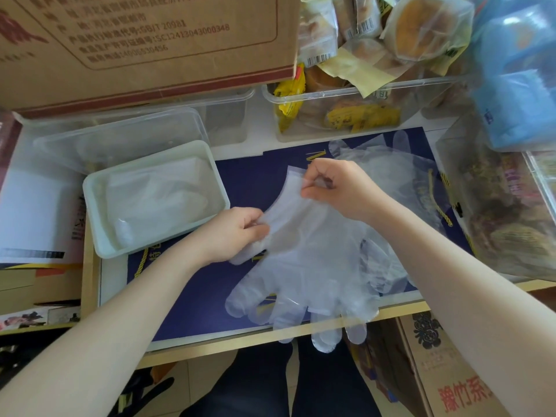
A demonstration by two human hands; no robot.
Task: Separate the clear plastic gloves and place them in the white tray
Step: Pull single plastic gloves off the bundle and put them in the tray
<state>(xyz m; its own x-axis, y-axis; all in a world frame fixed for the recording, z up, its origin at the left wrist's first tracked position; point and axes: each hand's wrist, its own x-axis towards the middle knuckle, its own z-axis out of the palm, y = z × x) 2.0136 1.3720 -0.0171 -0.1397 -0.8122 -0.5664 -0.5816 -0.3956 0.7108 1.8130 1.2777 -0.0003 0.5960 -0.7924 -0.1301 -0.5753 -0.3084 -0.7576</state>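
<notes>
Peeling step in hand: cuff of top clear plastic glove (pixel 301 254) being parted, centre frame.
Left hand (pixel 233 233) and right hand (pixel 337 188) each pinched a cuff layer (stack beneath); next likely lift free, carry to white tray (pixel 99 236), centre left.

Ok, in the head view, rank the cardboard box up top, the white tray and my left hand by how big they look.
1. Cardboard box, largest, though cut off by the frame.
2. White tray.
3. Left hand, smallest; it pinches the gloves.

Both bare forearms reach forward, left hand (pixel 233 233) and right hand (pixel 337 188) with fingers curled, pinching.
</notes>
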